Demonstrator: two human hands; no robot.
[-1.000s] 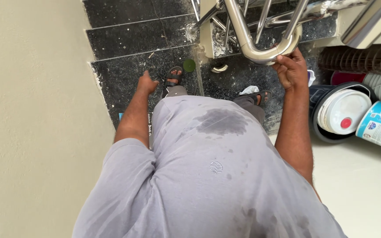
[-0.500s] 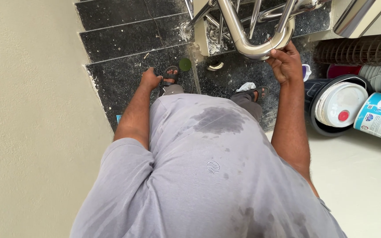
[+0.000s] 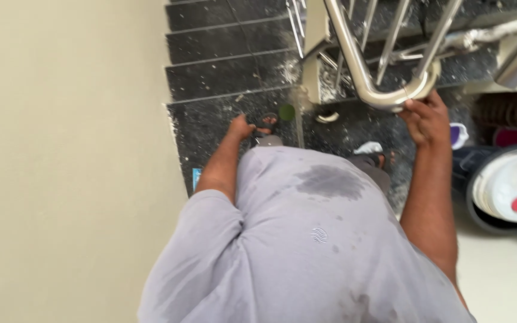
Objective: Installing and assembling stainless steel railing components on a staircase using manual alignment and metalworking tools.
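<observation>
My right hand [image 3: 427,118] is shut on the lower bend of a shiny steel handrail [image 3: 363,84] at the foot of a stair. Hanging beside my hip, my left hand [image 3: 242,127] is curled into a loose fist, and nothing shows in it. My grey shirt [image 3: 306,239], with damp patches on it, fills the lower middle. My sandalled feet [image 3: 265,122] stand on a dark speckled landing [image 3: 210,128]. A small green round thing [image 3: 286,112] lies by the rail post [image 3: 311,84].
Dark speckled steps [image 3: 228,54] rise ahead, dusted with white debris. A cream wall [image 3: 67,161] runs along the left. At the right stand paint buckets with white lids [image 3: 507,188]. A white rag [image 3: 368,147] lies near my right foot.
The view has swung left, so the rail and buckets sit further right in the frame. My right hand stays on the rail bend. My left hand has stayed at my side.
</observation>
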